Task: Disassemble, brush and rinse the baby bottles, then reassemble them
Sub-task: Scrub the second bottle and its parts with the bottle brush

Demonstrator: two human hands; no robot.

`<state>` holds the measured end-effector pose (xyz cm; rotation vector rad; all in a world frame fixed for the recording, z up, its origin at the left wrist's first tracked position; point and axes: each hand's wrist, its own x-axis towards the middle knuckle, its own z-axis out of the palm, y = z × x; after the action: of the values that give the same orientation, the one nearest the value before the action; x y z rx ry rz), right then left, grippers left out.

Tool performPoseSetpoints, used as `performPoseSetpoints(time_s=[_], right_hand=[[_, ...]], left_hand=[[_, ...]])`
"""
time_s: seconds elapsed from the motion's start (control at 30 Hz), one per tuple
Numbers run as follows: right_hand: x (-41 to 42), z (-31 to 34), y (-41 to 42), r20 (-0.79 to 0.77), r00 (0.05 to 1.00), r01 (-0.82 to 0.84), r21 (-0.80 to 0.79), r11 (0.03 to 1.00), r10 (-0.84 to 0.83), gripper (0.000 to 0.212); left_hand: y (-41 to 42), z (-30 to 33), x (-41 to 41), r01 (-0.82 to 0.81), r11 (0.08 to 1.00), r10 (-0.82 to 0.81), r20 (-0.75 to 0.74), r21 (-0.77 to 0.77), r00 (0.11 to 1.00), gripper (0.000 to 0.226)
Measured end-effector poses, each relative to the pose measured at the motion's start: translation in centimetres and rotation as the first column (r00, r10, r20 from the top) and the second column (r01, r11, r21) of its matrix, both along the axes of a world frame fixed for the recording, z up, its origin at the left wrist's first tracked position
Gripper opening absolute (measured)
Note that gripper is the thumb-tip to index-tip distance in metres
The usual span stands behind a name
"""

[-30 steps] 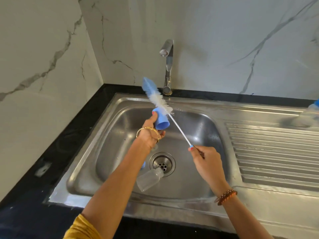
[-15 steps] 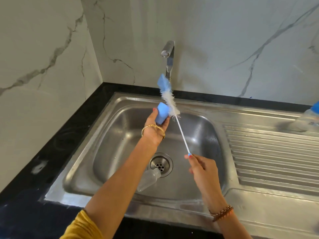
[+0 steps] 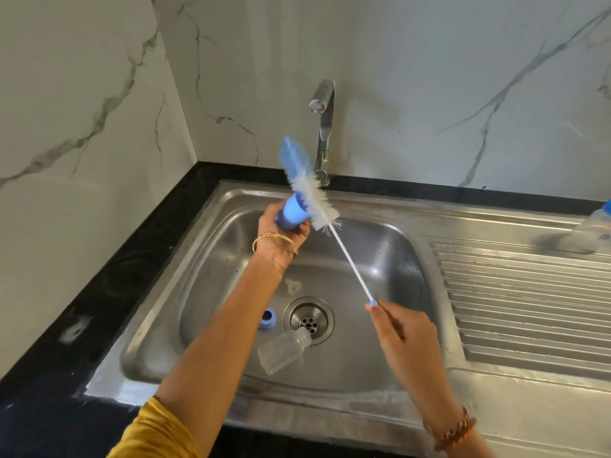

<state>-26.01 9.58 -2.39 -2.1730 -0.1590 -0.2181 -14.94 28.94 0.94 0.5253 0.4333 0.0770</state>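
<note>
My left hand [image 3: 281, 238] grips a blue bottle cap [image 3: 292, 214] above the sink basin [image 3: 231, 259]. My right hand [image 3: 401, 328] pinches the thin handle end of a long bottle brush [image 3: 317, 201], whose white bristles lie against the cap's rim while its blue tip points up toward the tap [image 3: 324, 127]. A clear bottle body [image 3: 282, 353] lies on its side by the drain [image 3: 309, 320]. A blue screw ring [image 3: 267, 318] sits left of the drain. A clear nipple [image 3: 292, 286] rests on the basin floor behind it.
A ribbed steel drainboard [image 3: 529, 309] extends to the right, with another baby bottle [image 3: 591, 231] lying at its far edge. Black countertop [image 3: 109, 276] borders the sink on the left. Marble walls close the corner behind.
The brush has swung back left and slid against the cap's rim. My left hand has tilted the cap. My right hand has moved slightly right, uncovering the ring and nipple.
</note>
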Motion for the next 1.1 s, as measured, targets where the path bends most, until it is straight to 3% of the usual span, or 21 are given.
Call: performPoseSetpoints(time_s=[0.1, 0.17, 0.23, 0.3, 0.37, 0.57, 0.73, 0.9, 0.97, 1.03, 1.1], right_hand=[[-0.9, -0.5, -0.5, 0.049, 0.998, 0.039, -0.11, 0.993, -0.034, 0.032], [-0.1, 0.0, -0.1, -0.015, 0.997, 0.068, -0.087, 0.994, -0.069, 0.029], [0.6, 0.8, 0.4, -0.218, 0.974, 0.096, 0.186, 0.978, -0.054, 0.026], [0.7, 1.7, 0.7, -0.441, 0.895, 0.168, 0.483, 0.86, 0.073, 0.028], [0.5, 2.0, 0.8, -0.543, 0.817, 0.212, 0.599, 0.773, 0.197, 0.03], [-2.5, 1.6, 1.2, -0.694, 0.566, 0.259, 0.662, 0.704, 0.444, 0.031], [-0.7, 2.5, 1.0, -0.682, 0.524, 0.358, 0.719, 0.595, 0.509, 0.03], [-2.0, 2.0, 0.5, -0.723, 0.45, 0.322, 0.679, 0.66, 0.524, 0.032], [-2.6, 1.6, 0.2, -0.737, 0.478, 0.325, 0.653, 0.684, 0.477, 0.031], [-2.7, 1.2, 0.1, -0.708, 0.603, 0.3, 0.629, 0.717, 0.368, 0.031], [-2.7, 0.8, 0.3, -0.625, 0.744, 0.23, 0.571, 0.788, 0.236, 0.032]], left_hand=[[1.1, -0.2, 0.1, -0.021, 1.0, 0.021, -0.014, 0.015, 1.0, 0.015], [0.5, -0.4, 0.0, 0.018, 0.999, -0.018, -0.009, 0.027, 1.0, 0.014], [-0.5, -0.6, -0.3, 0.033, 0.999, -0.034, 0.019, 0.008, 0.999, 0.014], [-0.9, -0.7, -0.4, 0.001, 0.999, 0.001, 0.042, -0.047, 0.999, 0.016], [-0.9, -0.7, -0.4, -0.012, 0.997, 0.016, 0.046, -0.074, 0.999, 0.018], [-0.9, -0.9, 0.5, -0.07, 0.997, 0.071, 0.045, -0.028, 0.996, 0.024], [-2.8, -2.2, 0.1, -0.011, 0.998, 0.013, -0.032, 0.065, 0.999, 0.021], [-1.4, -2.3, 0.5, -0.209, 0.967, 0.218, -0.052, 0.148, 0.974, 0.024], [-0.9, -2.7, 0.6, -0.272, 0.935, 0.291, -0.051, 0.226, 0.955, 0.018], [-0.9, -3.0, 0.3, -0.288, 0.891, 0.33, -0.066, 0.35, 0.942, 0.012], [-1.0, -3.3, -0.1, -0.26, 0.857, 0.327, -0.08, 0.445, 0.942, 0.02]])
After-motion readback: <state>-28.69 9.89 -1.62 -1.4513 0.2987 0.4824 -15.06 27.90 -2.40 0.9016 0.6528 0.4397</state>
